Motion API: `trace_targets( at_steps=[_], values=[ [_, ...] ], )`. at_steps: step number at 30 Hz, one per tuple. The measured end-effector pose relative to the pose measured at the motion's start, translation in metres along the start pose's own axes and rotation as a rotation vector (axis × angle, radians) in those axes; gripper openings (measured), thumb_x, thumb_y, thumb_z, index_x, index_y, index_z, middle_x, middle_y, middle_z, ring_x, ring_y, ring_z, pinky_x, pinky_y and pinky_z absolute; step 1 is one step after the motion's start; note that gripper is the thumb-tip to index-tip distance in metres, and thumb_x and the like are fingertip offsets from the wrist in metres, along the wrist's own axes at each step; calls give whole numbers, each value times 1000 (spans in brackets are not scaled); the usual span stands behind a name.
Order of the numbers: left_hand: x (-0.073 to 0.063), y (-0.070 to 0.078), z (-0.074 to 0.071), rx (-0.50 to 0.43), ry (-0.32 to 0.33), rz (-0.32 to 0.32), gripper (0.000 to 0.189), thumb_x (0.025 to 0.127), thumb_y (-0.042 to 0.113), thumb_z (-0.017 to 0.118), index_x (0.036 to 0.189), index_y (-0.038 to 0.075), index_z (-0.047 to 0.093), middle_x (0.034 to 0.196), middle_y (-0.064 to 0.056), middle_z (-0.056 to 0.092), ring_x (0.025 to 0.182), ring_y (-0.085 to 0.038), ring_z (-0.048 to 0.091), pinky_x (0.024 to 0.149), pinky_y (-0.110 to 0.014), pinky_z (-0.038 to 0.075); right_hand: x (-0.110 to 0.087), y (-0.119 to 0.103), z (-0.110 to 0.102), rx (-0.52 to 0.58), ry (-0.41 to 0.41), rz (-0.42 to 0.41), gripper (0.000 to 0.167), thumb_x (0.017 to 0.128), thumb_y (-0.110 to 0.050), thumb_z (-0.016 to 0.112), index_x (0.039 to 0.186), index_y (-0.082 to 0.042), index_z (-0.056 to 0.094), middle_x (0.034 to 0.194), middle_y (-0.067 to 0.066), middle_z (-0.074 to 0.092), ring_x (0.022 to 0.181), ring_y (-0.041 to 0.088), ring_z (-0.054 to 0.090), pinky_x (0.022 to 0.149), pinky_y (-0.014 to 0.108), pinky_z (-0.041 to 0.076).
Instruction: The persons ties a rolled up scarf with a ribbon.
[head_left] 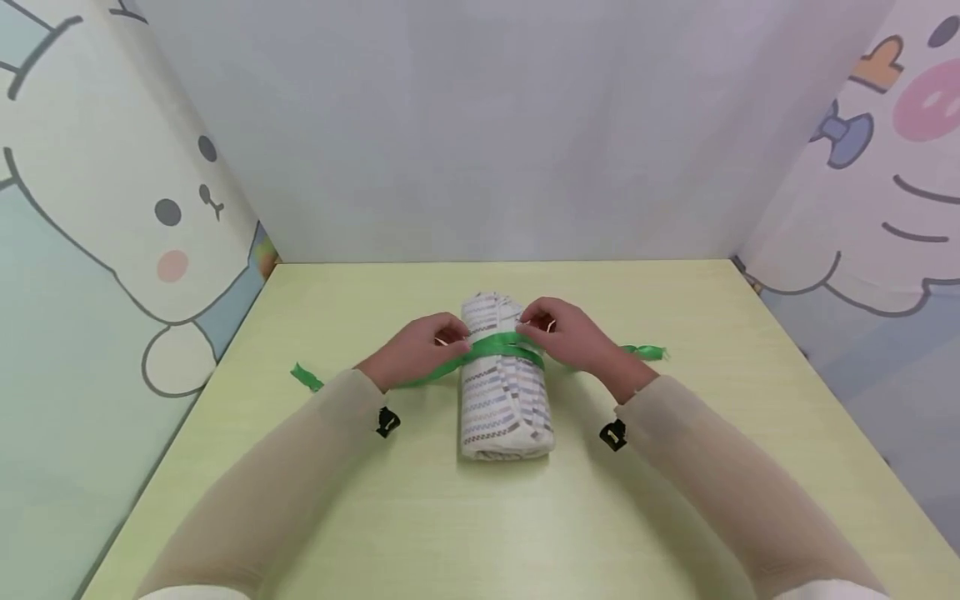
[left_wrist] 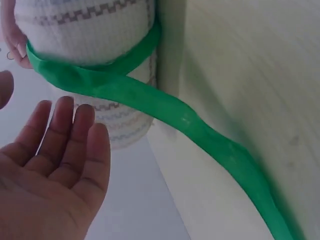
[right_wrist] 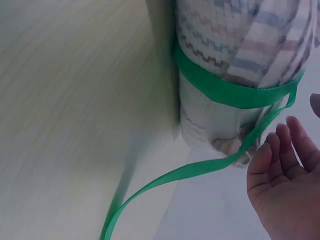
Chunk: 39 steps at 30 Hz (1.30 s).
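Note:
A rolled towel with striped bands lies lengthwise on the table, a green ribbon wrapped and crossed around its middle. On the towel's left side is my left hand. Its fingers are loosely bent beside the ribbon, thumb apart, with nothing between them in the left wrist view. My right hand is at the towel's upper right. In the right wrist view its relaxed fingers are close to the ribbon strand, with a gap to the thumb; whether they touch it I cannot tell.
Ribbon ends trail over the pale yellow table, one tail to the left and another to the right. A plain pale wall stands behind, with cartoon-printed panels at the sides.

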<state>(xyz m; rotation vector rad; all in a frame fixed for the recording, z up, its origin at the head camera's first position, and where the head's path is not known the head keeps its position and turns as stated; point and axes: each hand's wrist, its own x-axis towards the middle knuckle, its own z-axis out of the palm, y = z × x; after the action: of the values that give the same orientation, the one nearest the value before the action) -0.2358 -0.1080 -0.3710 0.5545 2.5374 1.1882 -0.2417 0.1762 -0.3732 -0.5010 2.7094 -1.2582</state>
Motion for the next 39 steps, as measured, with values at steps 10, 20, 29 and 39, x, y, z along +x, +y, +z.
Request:
trace_targets(
  at_steps=[10, 20, 29, 39],
  values=[
    [16, -4, 11, -43, -101, 28, 21, 96, 27, 75, 101, 12, 62, 93, -5, 62, 86, -21, 56, 77, -34, 47, 13, 10, 16, 93, -110, 25, 28, 98, -37, 72, 96, -12, 61, 83, 5, 56, 77, 22, 52, 70, 34, 43],
    [17, -6, 5, -25, -139, 39, 28, 95, 30, 77, 81, 11, 61, 74, -1, 53, 70, -18, 49, 64, -31, 39, 18, 7, 9, 108, -183, -13, 26, 96, -25, 76, 90, -10, 57, 81, 4, 50, 78, 22, 49, 72, 34, 41],
    [16, -6, 4, -163, -154, 102, 20, 99, 28, 72, 89, 12, 65, 81, -5, 58, 76, -19, 51, 70, -32, 42, 17, 3, -2, 245, -230, 15, 32, 98, -27, 72, 84, -8, 51, 77, 5, 46, 77, 25, 51, 69, 39, 44],
    [13, -8, 14, -279, -150, -10, 36, 105, 36, 63, 83, 10, 52, 67, -1, 41, 58, -18, 36, 59, -31, 32, 6, 13, -7, 155, -253, 163, 47, 104, -53, 55, 88, -10, 57, 67, 1, 40, 62, 21, 39, 65, 38, 38]
  ],
)
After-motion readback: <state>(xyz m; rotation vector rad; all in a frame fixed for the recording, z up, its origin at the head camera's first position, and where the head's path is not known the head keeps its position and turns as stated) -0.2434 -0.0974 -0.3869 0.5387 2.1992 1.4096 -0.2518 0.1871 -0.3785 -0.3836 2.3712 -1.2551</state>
